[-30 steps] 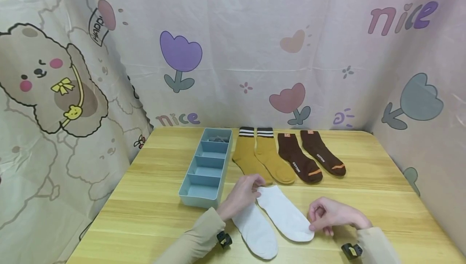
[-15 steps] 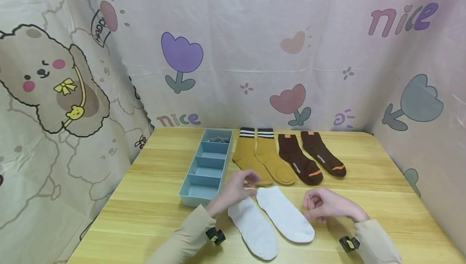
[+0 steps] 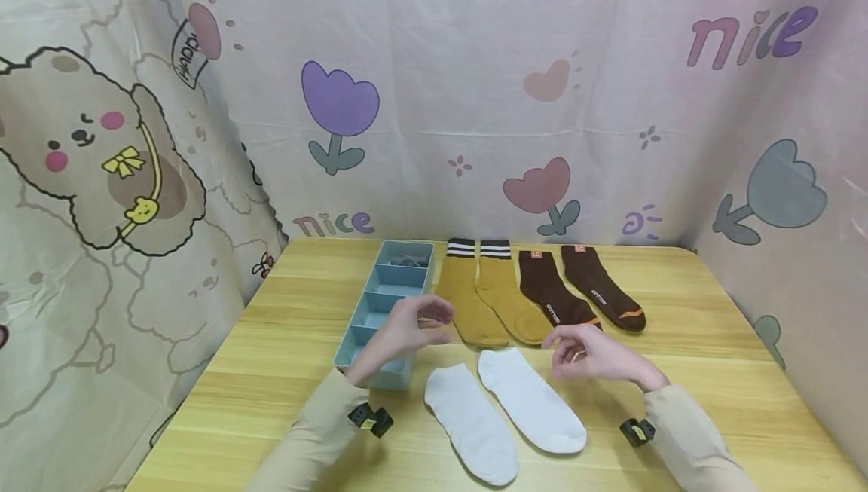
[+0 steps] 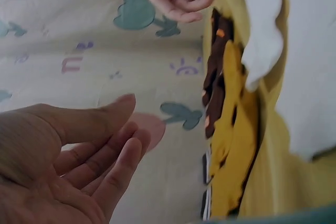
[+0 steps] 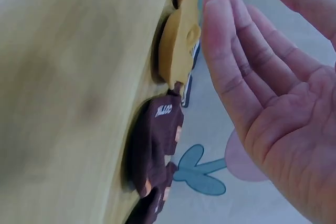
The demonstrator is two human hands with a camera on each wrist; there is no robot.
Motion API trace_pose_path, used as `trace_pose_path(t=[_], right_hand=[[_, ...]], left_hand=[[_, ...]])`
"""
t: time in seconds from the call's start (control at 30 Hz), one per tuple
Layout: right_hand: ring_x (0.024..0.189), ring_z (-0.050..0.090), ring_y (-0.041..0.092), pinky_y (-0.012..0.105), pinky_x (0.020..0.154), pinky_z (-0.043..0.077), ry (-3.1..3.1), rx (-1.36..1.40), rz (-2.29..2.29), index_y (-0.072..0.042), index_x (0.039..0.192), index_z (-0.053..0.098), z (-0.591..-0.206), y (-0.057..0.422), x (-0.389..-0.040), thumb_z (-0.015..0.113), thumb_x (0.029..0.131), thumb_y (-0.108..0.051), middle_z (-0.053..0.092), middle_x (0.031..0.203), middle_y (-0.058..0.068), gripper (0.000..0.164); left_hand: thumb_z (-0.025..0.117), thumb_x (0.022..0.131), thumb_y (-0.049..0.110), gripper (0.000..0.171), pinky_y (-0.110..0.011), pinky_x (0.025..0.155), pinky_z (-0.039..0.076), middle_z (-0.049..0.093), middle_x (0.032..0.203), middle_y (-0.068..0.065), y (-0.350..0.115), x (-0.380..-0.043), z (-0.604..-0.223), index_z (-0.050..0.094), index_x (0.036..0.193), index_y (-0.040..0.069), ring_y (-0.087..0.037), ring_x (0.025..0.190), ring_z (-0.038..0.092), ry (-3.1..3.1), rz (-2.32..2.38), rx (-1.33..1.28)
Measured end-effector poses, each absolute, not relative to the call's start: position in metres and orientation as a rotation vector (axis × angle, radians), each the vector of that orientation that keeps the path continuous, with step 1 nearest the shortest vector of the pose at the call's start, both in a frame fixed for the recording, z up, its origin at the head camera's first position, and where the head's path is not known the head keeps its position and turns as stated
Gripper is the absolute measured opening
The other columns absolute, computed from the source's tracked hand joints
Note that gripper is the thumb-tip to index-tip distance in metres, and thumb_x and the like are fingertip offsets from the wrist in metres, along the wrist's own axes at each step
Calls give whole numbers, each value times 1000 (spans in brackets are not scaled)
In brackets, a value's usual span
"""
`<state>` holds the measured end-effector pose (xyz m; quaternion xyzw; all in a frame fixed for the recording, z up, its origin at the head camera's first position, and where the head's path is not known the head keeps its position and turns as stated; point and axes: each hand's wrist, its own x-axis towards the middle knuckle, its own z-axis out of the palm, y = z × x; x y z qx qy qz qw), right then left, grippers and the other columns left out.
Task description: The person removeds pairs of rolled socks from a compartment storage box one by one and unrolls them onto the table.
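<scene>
Two white ankle socks lie flat side by side at the front of the table, a left white sock and a right white sock. My left hand hovers over the front of the blue-grey divided box, its fingers loosely bent around nothing. In the left wrist view a gap shows between its thumb and fingers. My right hand is raised beyond the right white sock, near the brown socks. Its fingers are relaxed and hold nothing, as the right wrist view also shows.
Two mustard socks with black-and-white striped cuffs lie at the back, between the box and the brown pair. Something grey sits in the box's rear compartment. A printed curtain hangs behind the wooden table.
Both hands have let go of the white socks and lifted away. The left hand has moved left over the box, the right hand up and back. The left white sock's cuff is now uncovered.
</scene>
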<state>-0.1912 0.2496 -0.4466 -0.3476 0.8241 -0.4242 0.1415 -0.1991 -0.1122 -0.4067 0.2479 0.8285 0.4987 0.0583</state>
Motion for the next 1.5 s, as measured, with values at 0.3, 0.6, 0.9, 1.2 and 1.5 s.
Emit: trace_pose_path(t=[0.3, 0.6, 0.9, 1.2, 1.5], right_hand=[[92, 72, 26, 30, 79, 62, 2391, -1060, -1252, 9, 118, 60, -441, 232, -215, 77, 88, -10, 70, 102, 27, 39], [108, 67, 38, 48, 95, 57, 2307, -1060, -1303, 7, 122, 60, -433, 215, -243, 75, 89, -10, 66, 116, 32, 40], [116, 61, 51, 58, 101, 51, 2261, -1013, -1345, 5, 126, 59, -429, 191, -263, 74, 89, -7, 64, 124, 30, 42], [120, 60, 48, 50, 103, 53, 2261, -987, -1351, 6, 130, 57, -430, 164, -280, 70, 90, -2, 60, 131, 32, 43], [126, 56, 49, 43, 105, 53, 2205, -1025, -1374, -1, 133, 57, -427, 134, -300, 69, 91, -2, 63, 134, 22, 43]], left_hand=[[77, 84, -2, 40, -25, 87, 60, 69, 113, -31, -154, -217, -403, 62, 119, -14, -37, 103, 71, 2404, 1664, 698], [75, 88, 5, 47, -15, 86, 55, 61, 127, -37, -200, -236, -417, 58, 128, -12, -17, 102, 69, 2509, 1756, 409], [76, 87, 4, 50, -11, 83, 50, 61, 128, -32, -223, -248, -439, 59, 133, -7, -39, 113, 63, 2713, 1688, 148], [74, 87, 3, 50, -17, 73, 53, 62, 128, -31, -238, -253, -449, 58, 133, -9, -14, 90, 68, 2659, 1653, 71], [71, 89, 3, 44, -20, 75, 55, 64, 128, -30, -245, -253, -451, 61, 131, -9, -8, 84, 68, 2585, 1650, 91]])
